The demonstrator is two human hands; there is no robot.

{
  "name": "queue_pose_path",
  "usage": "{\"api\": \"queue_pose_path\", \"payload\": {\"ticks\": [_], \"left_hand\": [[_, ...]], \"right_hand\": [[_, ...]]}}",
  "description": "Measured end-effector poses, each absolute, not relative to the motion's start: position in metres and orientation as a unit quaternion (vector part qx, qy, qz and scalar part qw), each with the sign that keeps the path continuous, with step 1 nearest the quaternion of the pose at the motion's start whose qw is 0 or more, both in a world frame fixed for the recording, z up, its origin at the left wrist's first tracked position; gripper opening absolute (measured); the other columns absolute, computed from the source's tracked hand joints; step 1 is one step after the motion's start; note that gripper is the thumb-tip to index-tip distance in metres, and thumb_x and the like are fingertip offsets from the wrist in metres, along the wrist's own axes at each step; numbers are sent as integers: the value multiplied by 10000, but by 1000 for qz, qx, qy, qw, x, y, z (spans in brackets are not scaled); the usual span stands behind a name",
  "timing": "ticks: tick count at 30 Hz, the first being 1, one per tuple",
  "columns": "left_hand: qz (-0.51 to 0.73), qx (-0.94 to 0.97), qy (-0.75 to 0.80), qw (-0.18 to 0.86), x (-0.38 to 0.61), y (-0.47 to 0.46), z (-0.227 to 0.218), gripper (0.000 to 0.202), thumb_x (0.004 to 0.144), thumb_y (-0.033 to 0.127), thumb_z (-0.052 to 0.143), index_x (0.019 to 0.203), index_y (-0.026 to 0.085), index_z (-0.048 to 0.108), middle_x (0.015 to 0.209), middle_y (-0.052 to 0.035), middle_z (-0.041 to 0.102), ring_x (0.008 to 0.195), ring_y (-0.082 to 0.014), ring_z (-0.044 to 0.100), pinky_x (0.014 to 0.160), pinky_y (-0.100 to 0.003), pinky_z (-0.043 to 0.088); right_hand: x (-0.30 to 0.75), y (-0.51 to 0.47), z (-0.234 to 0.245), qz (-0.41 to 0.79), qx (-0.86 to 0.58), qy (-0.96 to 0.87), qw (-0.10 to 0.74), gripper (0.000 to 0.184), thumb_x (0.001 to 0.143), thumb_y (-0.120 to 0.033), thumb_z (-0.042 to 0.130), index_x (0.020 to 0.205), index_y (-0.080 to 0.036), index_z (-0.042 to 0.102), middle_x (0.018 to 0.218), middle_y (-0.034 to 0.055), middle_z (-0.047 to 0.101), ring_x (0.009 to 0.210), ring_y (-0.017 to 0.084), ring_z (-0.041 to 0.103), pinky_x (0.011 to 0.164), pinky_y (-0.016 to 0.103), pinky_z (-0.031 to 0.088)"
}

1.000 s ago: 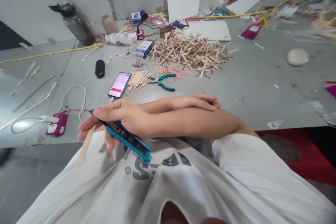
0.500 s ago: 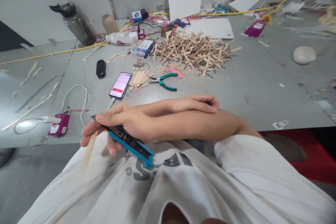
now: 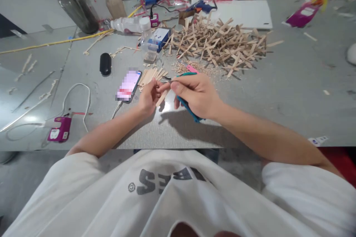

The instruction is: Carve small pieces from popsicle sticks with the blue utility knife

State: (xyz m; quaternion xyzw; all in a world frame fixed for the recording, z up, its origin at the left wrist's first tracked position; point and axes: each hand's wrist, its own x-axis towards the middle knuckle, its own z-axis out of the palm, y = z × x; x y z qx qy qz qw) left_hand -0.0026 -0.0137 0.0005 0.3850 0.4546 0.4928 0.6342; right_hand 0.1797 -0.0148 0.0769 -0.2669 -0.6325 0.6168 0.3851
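Observation:
My right hand (image 3: pixel 198 94) is closed around a blue utility knife (image 3: pixel 190 110), whose handle sticks out below the palm. A flat wooden craft stick (image 3: pixel 161 99) slants down to the left between my two hands. My left hand (image 3: pixel 148 98) has curled fingers, with its fingertips at the upper part of the stick, meeting the right fingertips. The exact grip there is partly hidden. Behind the right hand lie green-handled pliers (image 3: pixel 187 75), mostly covered. A small stack of craft sticks (image 3: pixel 151 76) lies just beyond the left hand.
A big heap of craft sticks (image 3: pixel 217 44) lies further back, with wood crumbs (image 3: pixel 204 68) in front. To the left are a charging phone (image 3: pixel 129 86), a black case (image 3: pixel 105 64) and a purple adapter (image 3: pixel 59 129). Bottles and a glue gun (image 3: pixel 204 6) stand or lie behind.
My arms have uncrossed. The right hand has moved right and forward over the table with the knife and stick; the left hand has come from under the right forearm to meet it.

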Motion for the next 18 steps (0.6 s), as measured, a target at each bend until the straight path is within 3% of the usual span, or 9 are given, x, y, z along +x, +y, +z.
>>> {"api": "queue_pose_path", "payload": {"ticks": [2,4,8,10,13,14,18], "left_hand": [[510,387,437,632,-7,-8,-5,742,926,939,648,780,211,626,570,27,560,460,-90,503,422,-223,390],[500,427,424,623,-7,-14,-7,744,818,931,787,789,196,672,584,12,617,473,-92,544,434,-219,394],[465,468,448,603,-4,-33,-3,656,842,813,879,890,178,719,594,26,662,436,-64,520,426,-204,375],[436,459,461,622,-5,-38,-2,644,844,784,896,883,172,697,611,18,694,422,-59,530,423,-197,411],[433,417,496,627,-7,-39,-5,641,813,750,938,904,173,675,651,5,741,462,-85,627,456,-197,519],[440,403,507,622,-8,-38,-6,641,804,739,950,922,175,668,671,1,756,486,-95,659,476,-202,553],[453,377,522,616,-11,-34,-14,632,810,703,963,957,181,638,719,-11,794,527,-109,715,512,-206,604]], "right_hand": [[185,0,71,572,-300,-636,423,282,1015,-433,839,823,-228,818,671,-26,718,517,106,660,499,243,519],[186,10,60,580,-310,-635,406,310,1017,-485,828,835,-233,827,683,-23,727,509,117,664,484,259,521],[186,19,39,645,-286,-622,340,337,997,-563,831,862,-255,850,690,-12,753,523,137,665,475,273,535],[188,19,32,646,-297,-614,343,307,1004,-538,830,891,-255,864,812,11,811,537,136,674,493,295,563],[191,16,22,623,-356,-584,379,276,1030,-512,817,980,-248,879,1148,68,860,610,143,736,530,324,604],[192,14,19,625,-376,-564,388,299,1039,-539,808,1009,-250,878,1166,78,857,635,155,757,531,324,604],[189,4,3,693,-393,-498,341,487,1016,-723,773,986,-242,840,762,51,784,625,200,762,549,327,598]]}}
